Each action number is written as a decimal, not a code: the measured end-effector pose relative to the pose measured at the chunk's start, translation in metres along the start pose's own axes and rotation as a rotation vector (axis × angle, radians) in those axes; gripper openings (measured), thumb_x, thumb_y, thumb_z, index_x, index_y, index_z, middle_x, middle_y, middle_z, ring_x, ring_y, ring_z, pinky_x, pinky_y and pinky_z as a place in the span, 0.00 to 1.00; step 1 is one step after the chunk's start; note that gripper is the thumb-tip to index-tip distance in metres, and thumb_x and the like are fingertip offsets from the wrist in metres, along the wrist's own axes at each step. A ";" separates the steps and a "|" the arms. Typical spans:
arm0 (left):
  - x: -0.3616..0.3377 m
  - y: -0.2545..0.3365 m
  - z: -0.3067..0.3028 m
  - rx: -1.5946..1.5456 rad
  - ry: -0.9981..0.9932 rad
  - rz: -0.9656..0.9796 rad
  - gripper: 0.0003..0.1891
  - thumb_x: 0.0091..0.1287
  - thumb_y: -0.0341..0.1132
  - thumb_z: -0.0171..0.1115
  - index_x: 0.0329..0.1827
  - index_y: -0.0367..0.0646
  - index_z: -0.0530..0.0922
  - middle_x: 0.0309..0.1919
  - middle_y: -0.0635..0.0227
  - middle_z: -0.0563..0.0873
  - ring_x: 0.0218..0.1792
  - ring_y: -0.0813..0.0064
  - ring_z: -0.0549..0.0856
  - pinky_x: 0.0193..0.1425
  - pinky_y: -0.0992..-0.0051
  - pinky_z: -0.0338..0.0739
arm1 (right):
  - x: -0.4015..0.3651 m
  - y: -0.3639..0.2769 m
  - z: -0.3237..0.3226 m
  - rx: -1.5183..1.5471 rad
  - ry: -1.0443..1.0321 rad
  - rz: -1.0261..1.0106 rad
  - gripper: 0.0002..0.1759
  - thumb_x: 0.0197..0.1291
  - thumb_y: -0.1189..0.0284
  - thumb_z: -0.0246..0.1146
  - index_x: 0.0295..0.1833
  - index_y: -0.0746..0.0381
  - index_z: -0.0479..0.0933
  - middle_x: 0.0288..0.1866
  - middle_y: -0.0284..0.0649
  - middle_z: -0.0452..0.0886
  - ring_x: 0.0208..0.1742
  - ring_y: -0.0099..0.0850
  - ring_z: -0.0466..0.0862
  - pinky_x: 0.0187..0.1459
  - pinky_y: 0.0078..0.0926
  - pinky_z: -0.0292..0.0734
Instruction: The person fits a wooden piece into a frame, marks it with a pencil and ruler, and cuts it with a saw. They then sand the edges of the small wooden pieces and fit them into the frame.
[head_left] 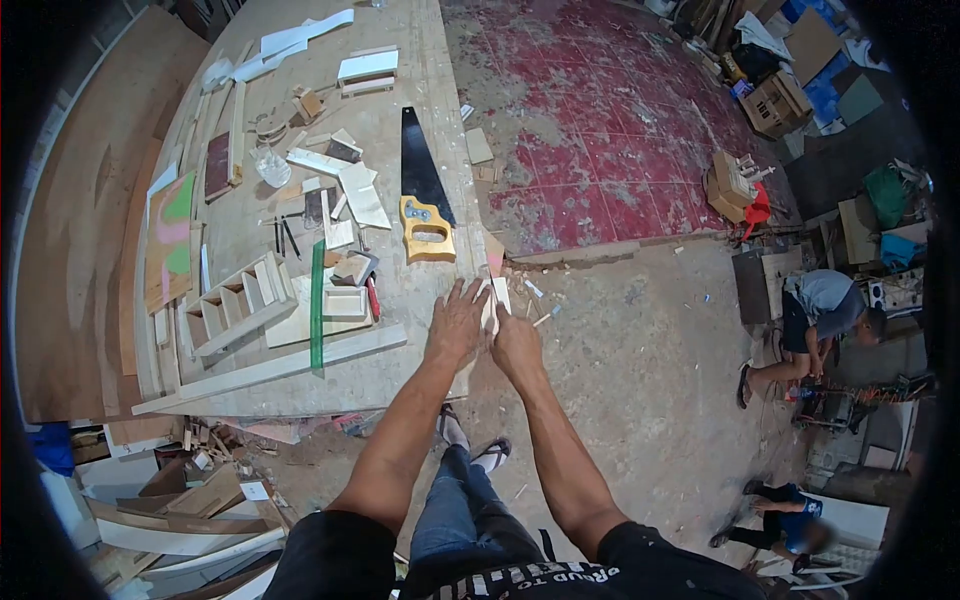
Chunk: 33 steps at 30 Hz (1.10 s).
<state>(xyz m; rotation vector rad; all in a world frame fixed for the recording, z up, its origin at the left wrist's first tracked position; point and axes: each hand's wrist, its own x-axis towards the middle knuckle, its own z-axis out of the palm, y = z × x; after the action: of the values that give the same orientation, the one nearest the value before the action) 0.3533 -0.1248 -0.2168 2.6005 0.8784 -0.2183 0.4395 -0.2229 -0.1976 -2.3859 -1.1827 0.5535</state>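
At the table's right edge, my left hand point(458, 322) lies with its fingers spread, the fingertips by a pale wood piece point(489, 312). My right hand point(517, 345) is closed just right of it, around something too small to make out. A short light wood strip point(501, 291) shows just above the right hand's fingers. Beyond my hands, a handsaw point(427, 232) with a yellow handle and dark blade lies flat on the workbench point(330, 395). Left of my left hand are a small wooden frame point(345, 302) and a green ruler point(317, 305).
A compartmented wooden rack point(238, 305), a long wood strip point(290, 365), pencils and offcuts lie on the bench. A small white-topped box point(368, 68) is farther back. Two people point(825, 310) point(795, 522) are at the right. Wood scraps point(190, 500) are at lower left.
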 end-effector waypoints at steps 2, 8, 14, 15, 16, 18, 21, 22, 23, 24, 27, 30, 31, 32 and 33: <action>0.001 0.003 0.001 -0.033 -0.006 -0.027 0.43 0.57 0.39 0.74 0.77 0.53 0.64 0.79 0.70 0.61 0.79 0.60 0.59 0.74 0.48 0.65 | -0.016 -0.012 -0.016 -0.047 -0.052 0.064 0.27 0.56 0.71 0.67 0.63 0.65 0.77 0.34 0.60 0.84 0.37 0.55 0.86 0.41 0.52 0.81; 0.000 0.000 0.008 0.029 0.013 0.002 0.46 0.52 0.36 0.76 0.76 0.52 0.64 0.78 0.68 0.62 0.78 0.54 0.60 0.71 0.42 0.69 | 0.044 0.006 0.010 -0.051 -0.092 -0.010 0.21 0.61 0.68 0.63 0.59 0.64 0.79 0.35 0.60 0.84 0.40 0.57 0.86 0.44 0.54 0.80; 0.003 -0.001 0.005 -0.062 -0.021 -0.023 0.45 0.53 0.36 0.75 0.76 0.53 0.65 0.78 0.69 0.61 0.79 0.56 0.58 0.71 0.41 0.68 | -0.021 -0.007 -0.018 -0.004 -0.066 0.062 0.25 0.58 0.69 0.64 0.62 0.64 0.78 0.39 0.61 0.84 0.42 0.57 0.86 0.45 0.52 0.80; 0.003 0.000 0.006 -0.066 -0.027 -0.019 0.45 0.53 0.36 0.75 0.76 0.53 0.65 0.78 0.69 0.61 0.79 0.56 0.58 0.71 0.41 0.68 | -0.015 -0.008 -0.015 -0.008 -0.073 0.072 0.25 0.57 0.70 0.65 0.62 0.64 0.78 0.39 0.61 0.84 0.42 0.57 0.86 0.45 0.52 0.80; 0.005 -0.001 0.007 -0.032 -0.045 -0.039 0.45 0.54 0.38 0.75 0.77 0.54 0.64 0.79 0.72 0.59 0.79 0.59 0.57 0.73 0.43 0.66 | -0.003 -0.008 -0.010 -0.011 -0.074 0.080 0.26 0.56 0.70 0.66 0.61 0.64 0.79 0.39 0.61 0.85 0.42 0.57 0.86 0.45 0.52 0.80; 0.006 0.003 0.005 -0.004 -0.062 -0.061 0.45 0.56 0.40 0.75 0.78 0.56 0.63 0.81 0.75 0.57 0.80 0.62 0.56 0.74 0.45 0.64 | 0.026 0.001 0.003 0.012 -0.034 0.062 0.26 0.54 0.72 0.67 0.60 0.64 0.79 0.39 0.61 0.85 0.43 0.57 0.86 0.45 0.52 0.80; 0.001 0.001 -0.004 0.021 -0.084 -0.052 0.45 0.57 0.41 0.75 0.78 0.56 0.62 0.81 0.74 0.57 0.80 0.62 0.55 0.75 0.45 0.64 | 0.022 0.005 0.009 -0.062 -0.006 -0.066 0.23 0.57 0.71 0.62 0.59 0.67 0.77 0.37 0.60 0.85 0.40 0.58 0.86 0.43 0.52 0.82; 0.002 0.001 -0.005 -0.007 -0.085 -0.051 0.45 0.57 0.41 0.75 0.78 0.56 0.62 0.81 0.74 0.57 0.80 0.62 0.55 0.75 0.45 0.64 | -0.001 0.001 0.001 -0.068 0.002 -0.065 0.23 0.57 0.71 0.62 0.59 0.67 0.77 0.37 0.60 0.85 0.40 0.58 0.86 0.43 0.52 0.82; 0.002 0.002 -0.005 -0.039 -0.088 -0.053 0.45 0.57 0.40 0.75 0.78 0.56 0.62 0.80 0.74 0.57 0.80 0.62 0.55 0.75 0.45 0.64 | -0.029 -0.013 -0.018 -0.062 -0.039 0.028 0.23 0.53 0.75 0.64 0.57 0.66 0.79 0.38 0.60 0.85 0.42 0.58 0.86 0.44 0.52 0.81; 0.005 0.002 -0.006 -0.045 -0.079 -0.052 0.45 0.57 0.40 0.75 0.78 0.56 0.62 0.80 0.74 0.57 0.80 0.62 0.55 0.75 0.45 0.64 | -0.040 -0.020 -0.030 -0.056 -0.080 0.116 0.23 0.49 0.78 0.66 0.55 0.65 0.80 0.39 0.60 0.85 0.44 0.57 0.86 0.46 0.53 0.80; 0.002 0.001 -0.004 -0.030 -0.052 -0.039 0.44 0.57 0.40 0.75 0.78 0.54 0.62 0.80 0.74 0.57 0.80 0.62 0.55 0.75 0.45 0.64 | 0.003 -0.006 -0.004 -0.072 -0.086 0.090 0.28 0.49 0.78 0.65 0.61 0.63 0.79 0.39 0.61 0.85 0.45 0.56 0.86 0.46 0.52 0.81; 0.001 -0.002 0.003 0.002 -0.030 -0.043 0.45 0.57 0.41 0.75 0.78 0.51 0.62 0.80 0.74 0.58 0.80 0.63 0.56 0.75 0.46 0.64 | 0.041 0.006 0.010 -0.117 -0.101 0.025 0.32 0.50 0.77 0.65 0.66 0.61 0.76 0.40 0.62 0.84 0.45 0.56 0.86 0.46 0.52 0.81; 0.003 -0.004 0.004 -0.007 -0.016 -0.045 0.44 0.57 0.41 0.75 0.77 0.50 0.62 0.80 0.74 0.58 0.80 0.63 0.57 0.75 0.46 0.64 | 0.045 0.004 0.010 -0.140 -0.110 0.000 0.33 0.51 0.76 0.66 0.68 0.61 0.75 0.41 0.62 0.84 0.44 0.57 0.86 0.46 0.52 0.81; 0.002 -0.003 0.007 -0.022 -0.009 -0.045 0.44 0.58 0.41 0.74 0.77 0.48 0.62 0.80 0.74 0.58 0.80 0.64 0.57 0.74 0.46 0.65 | 0.028 0.006 0.010 -0.134 -0.112 0.010 0.33 0.51 0.76 0.66 0.68 0.61 0.75 0.41 0.62 0.84 0.44 0.57 0.86 0.46 0.52 0.81; 0.005 -0.003 0.002 -0.019 0.000 -0.043 0.44 0.58 0.41 0.74 0.77 0.48 0.62 0.80 0.74 0.58 0.80 0.64 0.57 0.74 0.46 0.65 | 0.006 -0.004 -0.004 -0.085 -0.094 0.060 0.32 0.51 0.76 0.66 0.67 0.61 0.75 0.41 0.62 0.84 0.44 0.57 0.86 0.45 0.53 0.80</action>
<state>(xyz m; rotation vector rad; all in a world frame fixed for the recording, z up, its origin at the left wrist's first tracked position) 0.3554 -0.1209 -0.2209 2.5657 0.9330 -0.2215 0.4423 -0.2165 -0.1935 -2.4986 -1.1993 0.6530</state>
